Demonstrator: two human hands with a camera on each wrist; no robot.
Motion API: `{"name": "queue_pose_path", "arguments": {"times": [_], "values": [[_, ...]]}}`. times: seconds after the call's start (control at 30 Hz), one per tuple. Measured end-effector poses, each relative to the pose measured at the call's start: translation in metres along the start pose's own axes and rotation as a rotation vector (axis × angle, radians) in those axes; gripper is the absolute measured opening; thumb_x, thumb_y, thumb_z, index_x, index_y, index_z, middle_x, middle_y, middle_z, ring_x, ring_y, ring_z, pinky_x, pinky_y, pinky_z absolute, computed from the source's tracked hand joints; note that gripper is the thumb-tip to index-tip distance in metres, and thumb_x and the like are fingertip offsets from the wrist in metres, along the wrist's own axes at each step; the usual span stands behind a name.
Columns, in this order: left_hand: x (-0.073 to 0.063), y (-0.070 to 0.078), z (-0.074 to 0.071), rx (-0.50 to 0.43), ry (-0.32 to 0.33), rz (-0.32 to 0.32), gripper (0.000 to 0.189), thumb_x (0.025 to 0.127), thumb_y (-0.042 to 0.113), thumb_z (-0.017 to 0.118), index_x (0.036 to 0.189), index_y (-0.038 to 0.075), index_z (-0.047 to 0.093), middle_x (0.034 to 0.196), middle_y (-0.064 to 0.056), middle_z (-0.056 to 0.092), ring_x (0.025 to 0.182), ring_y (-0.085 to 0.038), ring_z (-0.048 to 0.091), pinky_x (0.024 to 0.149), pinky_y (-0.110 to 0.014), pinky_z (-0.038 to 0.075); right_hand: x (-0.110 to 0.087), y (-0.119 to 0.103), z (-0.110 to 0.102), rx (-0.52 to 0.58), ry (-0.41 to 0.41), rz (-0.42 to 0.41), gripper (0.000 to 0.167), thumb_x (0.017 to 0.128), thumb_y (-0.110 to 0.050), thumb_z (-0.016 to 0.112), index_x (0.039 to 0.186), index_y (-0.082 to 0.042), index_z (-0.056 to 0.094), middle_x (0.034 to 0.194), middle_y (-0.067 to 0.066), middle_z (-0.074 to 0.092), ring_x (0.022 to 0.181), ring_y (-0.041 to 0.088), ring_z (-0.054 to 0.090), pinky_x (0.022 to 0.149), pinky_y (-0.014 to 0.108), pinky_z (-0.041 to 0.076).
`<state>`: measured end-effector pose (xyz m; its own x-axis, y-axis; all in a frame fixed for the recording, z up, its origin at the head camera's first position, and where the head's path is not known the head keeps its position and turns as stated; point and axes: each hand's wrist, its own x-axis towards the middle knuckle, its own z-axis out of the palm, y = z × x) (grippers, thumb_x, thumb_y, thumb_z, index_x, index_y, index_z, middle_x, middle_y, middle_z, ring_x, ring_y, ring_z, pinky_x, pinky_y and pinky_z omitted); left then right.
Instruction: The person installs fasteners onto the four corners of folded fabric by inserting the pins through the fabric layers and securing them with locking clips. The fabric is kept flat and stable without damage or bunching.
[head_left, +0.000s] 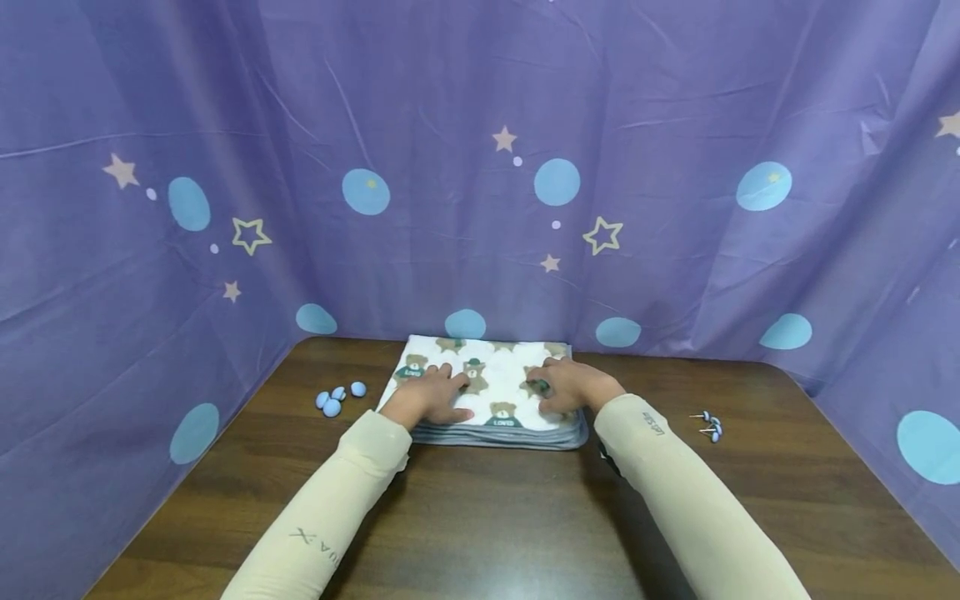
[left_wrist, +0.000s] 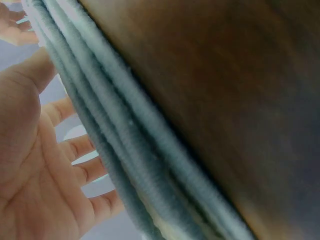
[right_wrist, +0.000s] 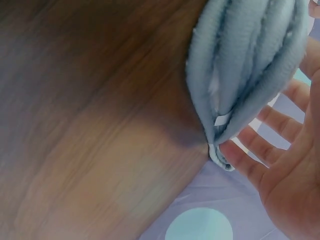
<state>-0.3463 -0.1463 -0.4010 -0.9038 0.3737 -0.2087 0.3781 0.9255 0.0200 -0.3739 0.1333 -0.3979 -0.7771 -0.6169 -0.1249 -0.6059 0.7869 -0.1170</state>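
Note:
A folded blanket, white with brown teddy bears in green and a blue-grey border, lies in layers at the back middle of the table. On its left part rests my left hand, fingers spread. My right hand rests on the right part, its fingers lightly bent. In the left wrist view, the stacked edge runs beside the left palm, fingers apart. The right wrist view shows the rounded folds at the blanket's corner, with the right hand's fingers along the top. Neither hand visibly pinches the cloth.
Several small light-blue rounded pieces lie left of the blanket on the brown wooden table. To the right are several blue-headed pins. A purple curtain with stars and blue ovals hangs around the table's back and sides.

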Motion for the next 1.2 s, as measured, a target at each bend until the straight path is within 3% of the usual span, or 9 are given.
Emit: {"name": "queue_pose_path", "arguments": {"times": [0.3,0.9,1.2], "values": [[0.001,0.019,0.000,0.022,0.011,0.045,0.068,0.095,0.058,0.064,0.149,0.020,0.048,0.144,-0.019,0.046,0.132,-0.038,0.045,0.101,-0.058,0.047,-0.017,0.012,0.002,-0.024,-0.007,-0.017,0.061,0.088,-0.030,0.072,0.145,-0.016,0.056,0.123,0.010,0.059,0.107,0.028,0.059,0.094,0.047,0.050],[0.003,0.064,-0.001,0.080,0.028,0.077,0.072,0.094,0.064,0.062,0.150,0.021,0.049,0.148,-0.015,0.046,0.135,-0.034,0.046,0.103,-0.053,0.048,-0.059,0.039,0.007,-0.034,0.012,-0.022,0.065,0.087,-0.032,0.071,0.147,-0.013,0.054,0.131,0.013,0.058,0.115,0.032,0.059,0.098,0.049,0.050],[0.006,0.075,0.003,0.061,0.017,0.094,0.072,0.094,0.065,0.061,0.150,0.023,0.048,0.146,-0.014,0.046,0.132,-0.032,0.047,0.101,-0.052,0.049,-0.074,0.047,0.010,-0.020,0.046,-0.041,0.064,0.085,-0.030,0.073,0.144,-0.012,0.057,0.129,0.015,0.060,0.113,0.033,0.059,0.097,0.050,0.050]]}}
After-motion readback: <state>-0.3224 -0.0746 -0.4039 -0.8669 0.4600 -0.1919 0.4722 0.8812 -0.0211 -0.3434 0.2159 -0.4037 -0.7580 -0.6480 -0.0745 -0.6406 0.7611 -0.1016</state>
